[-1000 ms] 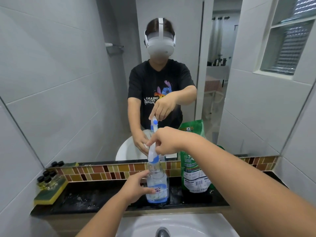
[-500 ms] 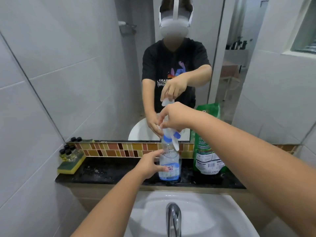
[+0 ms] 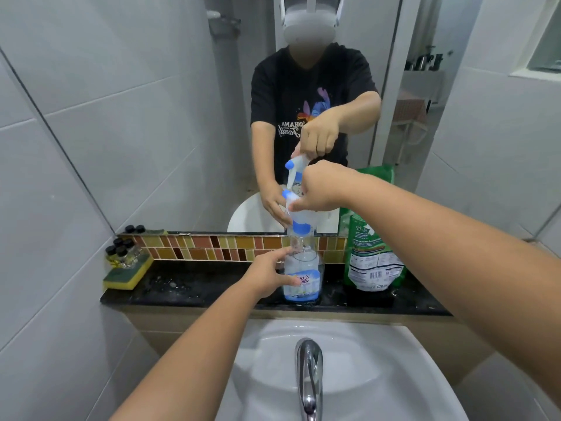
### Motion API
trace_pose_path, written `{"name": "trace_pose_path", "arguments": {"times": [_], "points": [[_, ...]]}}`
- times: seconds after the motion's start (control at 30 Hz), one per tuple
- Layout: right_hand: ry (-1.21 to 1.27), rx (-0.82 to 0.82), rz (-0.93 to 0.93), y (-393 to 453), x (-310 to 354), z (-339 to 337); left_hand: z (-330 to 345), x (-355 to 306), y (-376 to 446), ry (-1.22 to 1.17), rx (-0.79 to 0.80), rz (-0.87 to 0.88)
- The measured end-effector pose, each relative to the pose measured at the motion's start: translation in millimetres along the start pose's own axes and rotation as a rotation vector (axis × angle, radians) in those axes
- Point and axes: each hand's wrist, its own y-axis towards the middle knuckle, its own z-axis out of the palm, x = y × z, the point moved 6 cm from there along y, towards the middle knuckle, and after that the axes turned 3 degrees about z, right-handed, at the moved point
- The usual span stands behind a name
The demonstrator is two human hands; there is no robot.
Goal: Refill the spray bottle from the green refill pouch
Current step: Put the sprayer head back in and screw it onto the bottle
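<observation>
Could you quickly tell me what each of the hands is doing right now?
Left hand: closed around the spray bottle, steadying it.
Right hand: closed on the trigger head.

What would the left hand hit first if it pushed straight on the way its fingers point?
The left hand already rests on the spray bottle; pushing on likely presses it toward the green refill pouch.

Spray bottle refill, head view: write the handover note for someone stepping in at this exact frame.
Left hand: steadying the spray bottle, which stands upright on the black ledge.
Right hand: gripping the trigger head from above; it sits on the bottle neck, and whether it is loosened cannot be told.
Green refill pouch: upright on the ledge, right of the bottle, untouched.
Done: bottle braced, head gripped.
Left: take the head off, open the pouch, pour, refit the head.
</observation>
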Motion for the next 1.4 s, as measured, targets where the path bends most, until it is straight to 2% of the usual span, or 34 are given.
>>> {"name": "trace_pose_path", "arguments": {"times": [0.1, 0.17, 0.23, 0.3, 0.5, 0.6, 0.77, 0.87, 0.97, 1.07, 1.17, 1.4], "points": [[0.08, -0.101, -0.015, 3, -2, -10, 0, 0, 1, 0.0, 0.008, 0.0], [0.074, -0.005, -0.145, 0, -3, -12, 0, 1, 2, 0.009, 0.014, 0.002], [-0.057, 0.121, -0.229, -7, -4, -10, 0, 2, 3, 0.014, 0.013, 0.002], [-0.127, 0.12, -0.259, -9, 0, -10, 0, 2, 3, 0.02, 0.01, 0.016], [-0.064, 0.048, -0.171, -2, 4, 1, -1, 2, 3, 0.033, 0.002, 0.026], [0.101, 0.012, -0.126, -4, 4, 4, 0, 1, 3, 0.027, 0.009, 0.022], [0.38, 0.13, -0.029, -3, 9, 14, 1, 3, 3, -0.001, 0.005, 0.014], [0.585, 0.325, 0.019, -6, -2, 12, 1, 2, 2, -0.007, 0.008, 0.01], [0.497, 0.461, -0.08, -13, -8, 9, 1, 1, 2, -0.006, 0.008, 0.004], [0.27, 0.318, -0.16, -10, -6, 4, 2, 2, 1, 0.004, -0.001, 0.007], [0.192, 0.143, -0.178, -6, -2, -1, 1, 0, 0, -0.012, 0.0, 0.004], [0.116, 0.004, -0.172, -4, -2, 6, 3, -5, -4, 0.038, -0.02, 0.041]]}}
